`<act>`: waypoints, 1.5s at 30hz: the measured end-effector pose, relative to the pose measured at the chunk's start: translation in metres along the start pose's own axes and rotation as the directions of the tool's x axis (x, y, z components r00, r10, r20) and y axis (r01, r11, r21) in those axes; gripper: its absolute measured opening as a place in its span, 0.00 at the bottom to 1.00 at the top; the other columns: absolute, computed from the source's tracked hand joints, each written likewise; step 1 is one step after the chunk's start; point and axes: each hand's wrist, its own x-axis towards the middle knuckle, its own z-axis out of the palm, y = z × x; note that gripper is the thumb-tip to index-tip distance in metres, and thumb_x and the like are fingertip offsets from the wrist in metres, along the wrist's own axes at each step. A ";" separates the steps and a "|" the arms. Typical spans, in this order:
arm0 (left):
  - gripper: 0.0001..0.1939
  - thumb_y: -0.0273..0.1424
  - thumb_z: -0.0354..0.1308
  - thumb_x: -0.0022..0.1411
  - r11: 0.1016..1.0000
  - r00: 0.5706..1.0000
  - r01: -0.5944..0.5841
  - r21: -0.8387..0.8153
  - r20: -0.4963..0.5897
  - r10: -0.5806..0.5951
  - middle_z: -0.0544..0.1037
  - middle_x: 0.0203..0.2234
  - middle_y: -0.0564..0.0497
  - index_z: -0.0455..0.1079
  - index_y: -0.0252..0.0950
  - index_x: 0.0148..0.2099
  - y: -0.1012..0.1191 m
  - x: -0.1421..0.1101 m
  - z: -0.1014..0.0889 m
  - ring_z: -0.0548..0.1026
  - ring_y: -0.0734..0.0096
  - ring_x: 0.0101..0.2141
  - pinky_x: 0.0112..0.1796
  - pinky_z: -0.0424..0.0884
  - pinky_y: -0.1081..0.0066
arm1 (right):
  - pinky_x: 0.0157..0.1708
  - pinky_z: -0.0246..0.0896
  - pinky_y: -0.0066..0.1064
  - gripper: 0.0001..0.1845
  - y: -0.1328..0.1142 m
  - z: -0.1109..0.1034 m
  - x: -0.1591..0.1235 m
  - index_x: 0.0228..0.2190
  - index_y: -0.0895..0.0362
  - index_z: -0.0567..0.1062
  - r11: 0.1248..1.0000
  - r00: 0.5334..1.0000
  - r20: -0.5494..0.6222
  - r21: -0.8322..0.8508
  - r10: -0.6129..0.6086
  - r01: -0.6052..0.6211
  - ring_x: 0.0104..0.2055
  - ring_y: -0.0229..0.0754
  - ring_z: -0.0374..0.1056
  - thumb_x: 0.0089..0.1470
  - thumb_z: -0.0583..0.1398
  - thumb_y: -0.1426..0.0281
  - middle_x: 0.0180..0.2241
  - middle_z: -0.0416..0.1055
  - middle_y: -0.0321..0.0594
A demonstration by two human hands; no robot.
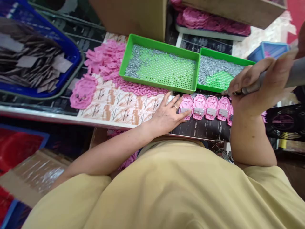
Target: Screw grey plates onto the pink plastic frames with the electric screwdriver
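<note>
Several pink plastic casings (199, 103) with grey inserts lie in a row along the table's near edge. My left hand (166, 116) rests flat with fingers spread, its fingertips touching the leftmost casing (186, 103). In my right hand (262, 76) is a grey electric screwdriver (296, 72), gripped near its tip end. Its thin bit (216, 94) points left, over the upper edge of the row. Whether the bit touches a casing I cannot tell. My right wrist hides the row's right end.
Behind the row stand two green trays (159, 85) of small metal screws. Pink parts (107, 60) and small pink pieces (143, 89) are heaped at left, beside stacked casings (83, 92). A blue basket (73, 57) holds flat grey pieces. Cardboard boxes (133, 19) stand at the back.
</note>
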 end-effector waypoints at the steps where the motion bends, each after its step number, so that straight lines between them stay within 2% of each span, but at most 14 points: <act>1: 0.16 0.35 0.57 0.69 1.000 1.000 -0.006 0.003 0.005 0.006 0.71 0.59 0.34 0.73 0.44 0.57 -0.001 0.000 -0.001 0.68 0.43 0.61 0.57 0.60 0.32 | 0.11 0.48 0.28 0.33 0.004 -0.014 0.008 0.51 0.44 0.61 0.998 0.989 -0.130 -0.003 -0.068 0.068 0.11 0.32 0.51 0.50 0.63 0.45 0.15 0.49 0.22; 4: 0.20 0.35 0.58 0.68 1.000 0.999 -0.024 -0.002 0.034 0.024 0.67 0.62 0.32 0.71 0.41 0.60 -0.001 0.001 -0.005 0.64 0.39 0.63 0.57 0.59 0.32 | 0.09 0.45 0.26 0.31 0.021 -0.059 0.025 0.45 0.48 0.69 0.989 0.953 -0.272 -0.095 -0.135 0.113 0.10 0.30 0.49 0.44 0.68 0.47 0.13 0.52 0.21; 7: 0.27 0.36 0.59 0.67 0.998 0.995 -0.065 -0.006 0.075 0.065 0.62 0.65 0.31 0.65 0.36 0.65 0.003 0.007 -0.009 0.59 0.39 0.66 0.60 0.58 0.35 | 0.11 0.50 0.28 0.31 0.041 -0.100 0.032 0.46 0.48 0.69 0.989 0.954 -0.279 -0.131 -0.108 0.074 0.12 0.31 0.52 0.43 0.69 0.49 0.14 0.57 0.22; 12: 0.30 0.37 0.58 0.67 0.981 0.967 -0.193 -0.012 0.169 0.192 0.59 0.66 0.33 0.61 0.34 0.67 0.014 0.032 -0.002 0.57 0.44 0.67 0.63 0.58 0.44 | 0.20 0.61 0.29 0.37 0.060 -0.141 0.037 0.47 0.50 0.70 0.973 0.914 -0.361 -0.201 -0.184 0.116 0.17 0.34 0.62 0.40 0.67 0.42 0.18 0.64 0.26; 16: 0.32 0.43 0.57 0.68 0.948 0.926 -0.317 -0.014 0.213 0.312 0.57 0.67 0.33 0.59 0.36 0.69 0.022 0.058 0.013 0.56 0.44 0.68 0.63 0.57 0.44 | 0.49 0.68 0.34 0.28 0.037 -0.163 0.023 0.48 0.50 0.73 0.954 0.919 -0.338 -0.280 -0.203 0.108 0.45 0.37 0.73 0.47 0.69 0.54 0.45 0.76 0.38; 18: 0.34 0.47 0.55 0.68 0.920 0.893 -0.390 -0.037 0.229 0.388 0.57 0.68 0.35 0.57 0.38 0.70 0.024 0.071 0.020 0.54 0.45 0.68 0.63 0.55 0.42 | 0.65 0.53 0.39 0.33 0.017 -0.166 0.003 0.58 0.36 0.65 0.854 0.909 -0.199 -0.459 -0.366 0.243 0.65 0.37 0.60 0.52 0.66 0.60 0.62 0.63 0.27; 19: 0.34 0.49 0.54 0.68 0.910 0.880 -0.413 -0.045 0.240 0.411 0.56 0.68 0.36 0.56 0.39 0.70 0.025 0.078 0.023 0.54 0.45 0.68 0.63 0.54 0.42 | 0.69 0.46 0.41 0.36 0.008 -0.166 -0.009 0.61 0.31 0.60 0.727 0.840 -0.089 -0.554 -0.536 0.405 0.69 0.38 0.52 0.54 0.64 0.56 0.63 0.60 0.23; 20: 0.35 0.50 0.53 0.68 0.902 0.869 -0.430 -0.050 0.251 0.428 0.55 0.68 0.37 0.56 0.39 0.70 0.025 0.084 0.026 0.53 0.45 0.69 0.64 0.53 0.42 | 0.69 0.46 0.42 0.36 0.002 -0.163 -0.023 0.64 0.31 0.55 0.675 0.816 -0.017 -0.572 -0.578 0.466 0.70 0.38 0.51 0.57 0.60 0.56 0.64 0.59 0.23; 21: 0.36 0.51 0.53 0.68 0.897 0.861 -0.438 -0.051 0.263 0.435 0.54 0.69 0.37 0.55 0.39 0.71 0.025 0.090 0.028 0.52 0.45 0.69 0.64 0.51 0.42 | 0.67 0.50 0.41 0.32 -0.002 -0.160 -0.038 0.64 0.36 0.56 0.658 0.841 0.089 -0.580 -0.534 0.480 0.67 0.39 0.57 0.60 0.56 0.57 0.63 0.63 0.27; 23: 0.38 0.52 0.52 0.67 0.897 0.847 -0.439 -0.054 0.306 0.434 0.52 0.70 0.38 0.53 0.40 0.71 0.026 0.098 0.032 0.51 0.45 0.69 0.65 0.49 0.41 | 0.56 0.66 0.42 0.30 -0.002 -0.153 -0.065 0.60 0.44 0.67 0.665 0.863 0.418 -0.563 -0.283 0.490 0.56 0.46 0.70 0.56 0.62 0.65 0.52 0.75 0.36; 26: 0.36 0.51 0.50 0.69 0.909 0.835 -0.413 -0.057 0.375 0.403 0.51 0.70 0.39 0.52 0.38 0.72 0.029 0.102 0.035 0.51 0.47 0.69 0.65 0.47 0.41 | 0.59 0.61 0.56 0.38 0.010 -0.147 -0.093 0.66 0.56 0.56 0.480 0.734 0.675 -0.669 0.073 0.567 0.64 0.60 0.61 0.59 0.59 0.61 0.59 0.67 0.52; 32: 0.32 0.45 0.48 0.72 0.920 0.829 -0.388 -0.044 0.420 0.370 0.50 0.71 0.44 0.52 0.39 0.72 0.036 0.067 0.021 0.50 0.50 0.70 0.66 0.47 0.43 | 0.60 0.63 0.51 0.43 0.016 -0.141 -0.108 0.69 0.60 0.43 0.556 0.579 0.809 -0.527 0.096 0.643 0.66 0.58 0.59 0.61 0.57 0.63 0.61 0.64 0.58; 39: 0.27 0.43 0.47 0.73 0.945 0.878 -0.328 0.006 0.370 0.303 0.56 0.69 0.45 0.57 0.42 0.70 0.017 -0.003 -0.004 0.55 0.53 0.68 0.66 0.51 0.46 | 0.57 0.68 0.49 0.45 -0.003 -0.087 -0.126 0.69 0.62 0.45 0.627 0.513 0.858 -0.390 -0.016 0.674 0.63 0.58 0.63 0.59 0.60 0.66 0.58 0.68 0.57; 45: 0.25 0.40 0.49 0.72 0.947 0.897 -0.322 0.003 0.321 0.304 0.59 0.68 0.44 0.60 0.42 0.68 -0.013 -0.023 -0.012 0.57 0.53 0.68 0.65 0.53 0.45 | 0.56 0.69 0.50 0.38 0.001 -0.051 -0.122 0.65 0.64 0.55 0.662 0.503 0.863 -0.352 -0.044 0.662 0.62 0.58 0.64 0.58 0.61 0.67 0.56 0.69 0.58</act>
